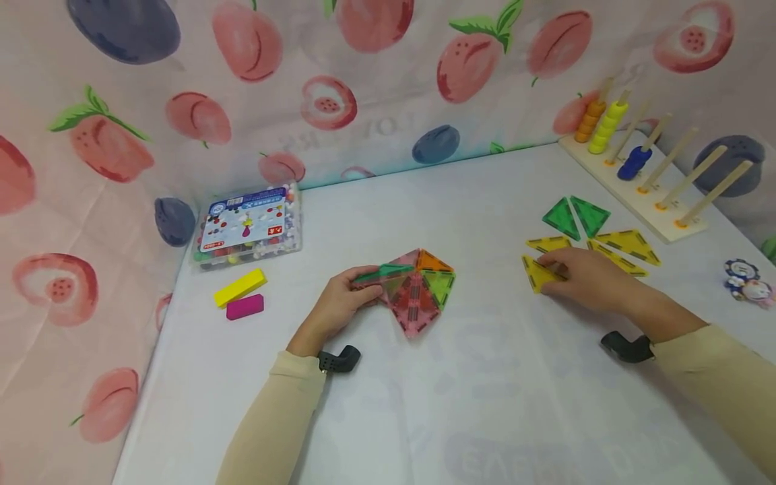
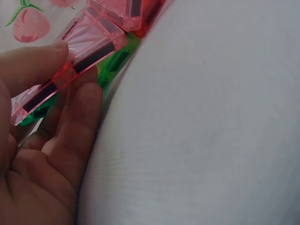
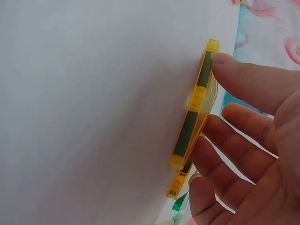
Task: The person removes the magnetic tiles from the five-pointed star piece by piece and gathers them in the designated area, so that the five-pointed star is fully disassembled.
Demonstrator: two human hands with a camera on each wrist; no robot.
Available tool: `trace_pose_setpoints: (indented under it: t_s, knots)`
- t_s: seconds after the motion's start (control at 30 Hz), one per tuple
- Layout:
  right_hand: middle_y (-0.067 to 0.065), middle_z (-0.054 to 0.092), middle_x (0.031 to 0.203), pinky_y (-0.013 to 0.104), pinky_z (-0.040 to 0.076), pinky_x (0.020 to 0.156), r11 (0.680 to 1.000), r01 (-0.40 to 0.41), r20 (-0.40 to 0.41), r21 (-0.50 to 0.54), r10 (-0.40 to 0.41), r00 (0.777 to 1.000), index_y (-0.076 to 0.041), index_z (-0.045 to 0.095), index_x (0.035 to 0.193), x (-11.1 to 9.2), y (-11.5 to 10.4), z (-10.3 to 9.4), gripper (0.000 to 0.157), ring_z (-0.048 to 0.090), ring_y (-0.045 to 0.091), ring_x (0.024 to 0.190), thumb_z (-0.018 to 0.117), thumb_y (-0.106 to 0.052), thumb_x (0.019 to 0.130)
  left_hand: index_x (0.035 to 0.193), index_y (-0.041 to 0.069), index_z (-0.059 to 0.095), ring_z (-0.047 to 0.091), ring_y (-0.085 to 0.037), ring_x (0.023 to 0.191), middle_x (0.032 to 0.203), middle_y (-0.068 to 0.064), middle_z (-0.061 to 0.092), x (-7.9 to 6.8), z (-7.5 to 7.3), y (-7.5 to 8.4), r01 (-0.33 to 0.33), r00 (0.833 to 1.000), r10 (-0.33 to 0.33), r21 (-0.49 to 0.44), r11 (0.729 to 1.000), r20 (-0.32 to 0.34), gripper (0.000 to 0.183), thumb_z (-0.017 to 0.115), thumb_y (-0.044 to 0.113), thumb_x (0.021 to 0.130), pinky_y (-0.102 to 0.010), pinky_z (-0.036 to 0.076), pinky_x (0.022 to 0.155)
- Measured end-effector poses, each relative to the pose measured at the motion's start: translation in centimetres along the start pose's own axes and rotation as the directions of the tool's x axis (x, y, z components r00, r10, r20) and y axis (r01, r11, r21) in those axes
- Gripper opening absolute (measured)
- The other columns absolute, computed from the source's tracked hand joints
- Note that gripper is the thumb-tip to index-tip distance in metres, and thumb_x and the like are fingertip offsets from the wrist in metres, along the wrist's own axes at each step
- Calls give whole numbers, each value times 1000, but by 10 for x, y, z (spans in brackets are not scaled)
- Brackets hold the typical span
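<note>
My left hand (image 1: pixel 339 301) holds a cluster of see-through magnetic tiles (image 1: pixel 415 306) by its left side. Pink, red, orange and green triangles are joined in it. In the left wrist view the thumb lies on a pink tile (image 2: pixel 89 40), with the fingers curled beneath, near a green tile (image 2: pixel 117 61). To the right, my right hand (image 1: pixel 587 277) pinches a yellow triangular magnetic tile (image 1: pixel 536 275) at the near left of a group of loose triangles. The right wrist view shows the thumb at one edge of that yellow tile (image 3: pixel 190 124) and the fingers behind it.
Beyond the right hand lie green triangles (image 1: pixel 560 217) and more yellow ones (image 1: pixel 630 244). A wooden peg board (image 1: pixel 661 219) with beads stands back right, small figures (image 1: pixel 749 283) near it. At left are a clear bead box (image 1: pixel 245 222), a yellow block (image 1: pixel 240 287) and a magenta block (image 1: pixel 245 307).
</note>
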State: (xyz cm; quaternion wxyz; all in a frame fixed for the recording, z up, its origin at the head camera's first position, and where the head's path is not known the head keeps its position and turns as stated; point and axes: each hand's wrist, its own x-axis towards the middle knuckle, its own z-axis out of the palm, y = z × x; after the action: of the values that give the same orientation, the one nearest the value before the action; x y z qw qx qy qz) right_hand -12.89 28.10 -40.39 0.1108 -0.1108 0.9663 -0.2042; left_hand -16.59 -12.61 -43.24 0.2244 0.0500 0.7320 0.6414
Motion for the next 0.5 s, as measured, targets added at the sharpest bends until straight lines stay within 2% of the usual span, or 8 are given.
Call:
trace_pose_setpoints:
  t_s: [0.17, 0.27, 0.5]
  knots:
    - [10, 56, 113, 45, 41, 79, 1000, -7, -3, 11, 7, 1000, -5, 53, 120, 4, -2, -1, 47, 52, 25, 95, 65, -29, 81, 125, 8, 50, 56, -20, 94, 114, -15, 53, -8, 3, 15, 27, 1000, -28, 20, 999, 10, 43, 62, 8, 84, -33, 46, 81]
    - [11, 55, 114, 45, 41, 80, 1000, -2, -6, 17, 2, 1000, -5, 53, 120, 6, -1, -2, 45, 51, 25, 95, 65, -28, 82, 127, 7, 49, 56, -18, 94, 115, -15, 52, -8, 3, 16, 18, 1000, -18, 37, 999, 13, 44, 61, 8, 85, -33, 46, 81]
    - [13, 53, 117, 47, 41, 81, 999, -18, -1, 33, 18, 1000, -4, 52, 120, 8, 0, -3, 49, 51, 28, 97, 65, -32, 82, 124, 13, 52, 56, -20, 94, 113, -13, 53, 4, -2, -5, 15, 1000, -15, 13, 1000, 3, 44, 65, 14, 82, -31, 47, 79]
